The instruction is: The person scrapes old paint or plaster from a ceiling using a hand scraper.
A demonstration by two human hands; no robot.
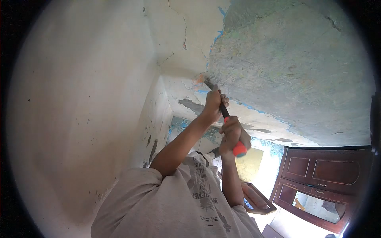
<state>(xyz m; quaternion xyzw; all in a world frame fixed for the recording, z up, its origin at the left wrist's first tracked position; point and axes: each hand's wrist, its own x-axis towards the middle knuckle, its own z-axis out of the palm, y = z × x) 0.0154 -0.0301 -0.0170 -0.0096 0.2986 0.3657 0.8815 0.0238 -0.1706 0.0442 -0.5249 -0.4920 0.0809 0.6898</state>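
Note:
Both of my hands are on a long, black-shafted tool with a red handle (239, 149). Its dark tip meets the wall at a chipped, orange-brown spot (198, 80). My left hand (214, 104) is wrapped round the black shaft near the tip. Lower down, my right hand (235, 134) grips the red handle, whose end sticks out below the fist. To the right of the tip spreads a rough, bare grey-green wall surface (285, 71). Cracked cream paint (178, 47) with blue flaking edges borders it. The exact shape of the tip is too small to tell.
A plain cream wall (79, 99) rises close on my left and forms a corner. At the lower right stands a dark brown wooden cabinet (333, 166) with a mirror-like panel. A brown-framed piece (258, 198) is beside my right arm.

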